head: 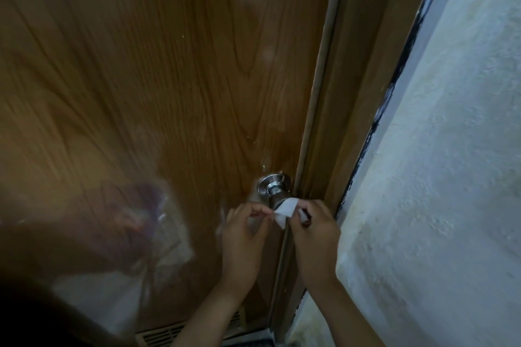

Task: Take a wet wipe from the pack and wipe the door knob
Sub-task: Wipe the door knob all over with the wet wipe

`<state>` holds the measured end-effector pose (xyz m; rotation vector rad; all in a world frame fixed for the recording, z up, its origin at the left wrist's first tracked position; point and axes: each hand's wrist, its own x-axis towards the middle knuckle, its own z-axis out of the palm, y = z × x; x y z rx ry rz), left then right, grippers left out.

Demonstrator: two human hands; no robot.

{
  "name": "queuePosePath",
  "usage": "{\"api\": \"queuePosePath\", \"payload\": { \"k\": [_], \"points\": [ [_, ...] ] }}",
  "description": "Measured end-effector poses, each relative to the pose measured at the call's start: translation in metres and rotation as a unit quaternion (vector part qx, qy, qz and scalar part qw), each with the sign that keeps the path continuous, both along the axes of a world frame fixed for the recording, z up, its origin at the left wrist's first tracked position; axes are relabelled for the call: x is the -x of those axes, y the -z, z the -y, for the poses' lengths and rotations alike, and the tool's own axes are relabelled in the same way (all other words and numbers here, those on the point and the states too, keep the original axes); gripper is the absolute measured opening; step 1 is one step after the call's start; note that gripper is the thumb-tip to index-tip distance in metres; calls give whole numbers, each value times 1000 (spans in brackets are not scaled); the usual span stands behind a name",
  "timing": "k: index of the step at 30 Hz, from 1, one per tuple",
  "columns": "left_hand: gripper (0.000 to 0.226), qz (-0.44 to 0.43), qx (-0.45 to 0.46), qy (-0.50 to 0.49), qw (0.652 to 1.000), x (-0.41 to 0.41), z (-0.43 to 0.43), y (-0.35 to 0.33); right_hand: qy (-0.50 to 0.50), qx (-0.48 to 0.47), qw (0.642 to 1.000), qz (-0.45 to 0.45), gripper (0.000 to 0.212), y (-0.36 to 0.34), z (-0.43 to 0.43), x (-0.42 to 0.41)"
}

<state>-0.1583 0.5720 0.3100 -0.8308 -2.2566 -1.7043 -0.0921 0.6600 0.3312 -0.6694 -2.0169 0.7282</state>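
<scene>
Both hands hold the wet wipe (284,210) between them. The right hand (315,234) pinches the wipe's right edge between thumb and fingertips; the left hand (242,236) pinches the left corner in a narrow fingertip grip. The wipe is white, partly folded and stretched between the two pinches, its upper edge lying against or directly in front of the outer end of the door knob (274,187); actual contact cannot be confirmed from this angle. The wipe pack is not in view.

The knob is polished metal, set on a round rosette near the closing edge of a brown wood-grain door (141,79). The door frame (346,93) runs just to the right, and a rough pale wall (451,177) stands beyond it. A louvred vent (160,332) shows at the door's foot.

Judgement: the wipe is out and wiping is beginning or in hand. Risks: light fingertip pinches may let the wet sheet slip; a folded wipe may cover only the knob's face, missing neck and rosette; pressure may turn the knob and unlatch the door
</scene>
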Motion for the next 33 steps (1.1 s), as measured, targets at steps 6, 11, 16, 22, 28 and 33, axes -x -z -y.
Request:
{"api": "queuePosePath", "payload": {
  "k": [6, 11, 16, 22, 28, 33],
  "points": [
    [34, 20, -21, 20, 999, -1, 1, -4, -57, -29, 998, 10, 13, -5, 12, 3],
    [26, 63, -102, 34, 992, -2, 1, -14, -27, 7, 998, -57, 13, -29, 0, -2],
    [16, 153, -144, 131, 969, -5, 3, -33, -154, 228, 960, -53, 23, -54, -7, -8],
    [34, 297, -154, 244, 910, -3, 10, -40, -237, 274, 932, 29, 31, -67, -1, -16],
    [33, 354, -217, 238, 878, 0, 16, -42, -245, 280, 927, 55, 19, -70, 1, -19],
    [25, 315, -220, 235, 893, 3, 19, -45, -273, 332, 903, -23, 18, -68, 2, -19]
  ]
}}
